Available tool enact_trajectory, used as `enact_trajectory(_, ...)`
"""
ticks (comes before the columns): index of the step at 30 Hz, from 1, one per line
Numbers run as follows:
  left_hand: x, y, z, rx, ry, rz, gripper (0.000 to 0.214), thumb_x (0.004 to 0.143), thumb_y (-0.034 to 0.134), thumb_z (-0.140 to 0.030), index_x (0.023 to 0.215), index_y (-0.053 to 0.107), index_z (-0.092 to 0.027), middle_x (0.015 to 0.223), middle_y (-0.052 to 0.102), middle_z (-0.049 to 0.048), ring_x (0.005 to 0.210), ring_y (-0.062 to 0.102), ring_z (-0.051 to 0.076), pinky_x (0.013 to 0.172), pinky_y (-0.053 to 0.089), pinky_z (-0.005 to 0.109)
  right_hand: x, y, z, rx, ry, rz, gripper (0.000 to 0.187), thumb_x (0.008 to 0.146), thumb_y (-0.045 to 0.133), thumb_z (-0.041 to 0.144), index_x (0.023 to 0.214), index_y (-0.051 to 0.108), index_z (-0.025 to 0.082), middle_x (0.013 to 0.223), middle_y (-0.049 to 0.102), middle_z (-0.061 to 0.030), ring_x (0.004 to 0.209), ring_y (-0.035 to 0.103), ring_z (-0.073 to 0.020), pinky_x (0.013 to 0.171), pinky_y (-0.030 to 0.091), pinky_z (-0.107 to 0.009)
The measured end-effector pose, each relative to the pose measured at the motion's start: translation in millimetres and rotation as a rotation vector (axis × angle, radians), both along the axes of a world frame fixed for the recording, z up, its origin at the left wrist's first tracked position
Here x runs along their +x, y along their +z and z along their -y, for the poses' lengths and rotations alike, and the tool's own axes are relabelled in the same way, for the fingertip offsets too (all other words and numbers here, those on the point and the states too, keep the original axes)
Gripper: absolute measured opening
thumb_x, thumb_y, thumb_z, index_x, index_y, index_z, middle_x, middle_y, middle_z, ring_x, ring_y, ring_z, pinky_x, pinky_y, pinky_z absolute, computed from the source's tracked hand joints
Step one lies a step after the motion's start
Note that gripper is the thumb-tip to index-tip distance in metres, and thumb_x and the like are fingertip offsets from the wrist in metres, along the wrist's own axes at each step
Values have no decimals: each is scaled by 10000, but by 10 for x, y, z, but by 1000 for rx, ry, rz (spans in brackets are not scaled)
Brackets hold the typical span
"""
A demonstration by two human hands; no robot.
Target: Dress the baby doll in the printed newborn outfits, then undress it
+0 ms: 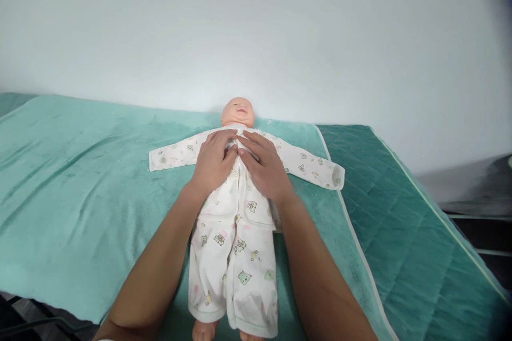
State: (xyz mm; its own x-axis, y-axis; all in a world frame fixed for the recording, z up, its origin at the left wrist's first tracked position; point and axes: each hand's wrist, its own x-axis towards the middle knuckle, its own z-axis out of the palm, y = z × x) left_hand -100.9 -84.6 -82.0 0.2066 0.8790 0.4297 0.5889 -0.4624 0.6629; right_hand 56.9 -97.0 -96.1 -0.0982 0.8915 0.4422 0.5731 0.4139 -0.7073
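A baby doll lies on its back, head toward the wall. It wears a white long-sleeved baby jacket with small animal prints and matching trousers. Both sleeves stretch out sideways, and the doll's hands do not show. On the left side of the chest, my left hand rests with fingers extended toward the jacket's front edge. My right hand mirrors it on the other side, fingers stretched and thumb apart. The fingertips of both hands nearly meet below the collar. Bare doll feet stick out of the trouser legs.
A light green blanket lies under the doll, with creases at the left. Darker quilted bedding extends to the right. A white wall stands right behind the doll's head. A dark cable runs at the lower left.
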Motion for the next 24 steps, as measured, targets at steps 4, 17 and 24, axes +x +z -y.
enact_trajectory(4, -6, -8, -5, 4, -1, -9, 330, 955, 450, -211, 1247, 600, -242, 1383, 634, 57, 1325, 516, 243, 1143, 392, 450, -33, -4, 23, -17, -38, -125, 324, 974, 541, 357, 1237, 718, 289, 1412, 637, -22, 1387, 503, -225, 1202, 380, -474)
enact_trajectory(17, -5, -16, -21, 55, 0, -34, 306, 974, 457, -220, 1221, 638, -215, 1378, 645, 50, 1312, 529, 223, 1156, 393, 421, -75, -11, 30, 49, -74, -366, 190, 924, 573, 263, 1015, 739, 245, 1244, 698, -69, 1199, 631, -226, 1078, 486, -435)
enact_trajectory(24, -31, -6, 0, 119, -18, 23, 293, 972, 484, -229, 1222, 636, -219, 1331, 660, 62, 1284, 546, 215, 1131, 417, 405, -48, -15, 22, 101, -87, -397, 180, 928, 548, 238, 1008, 708, 245, 1167, 709, -55, 1148, 637, -211, 1040, 483, -406)
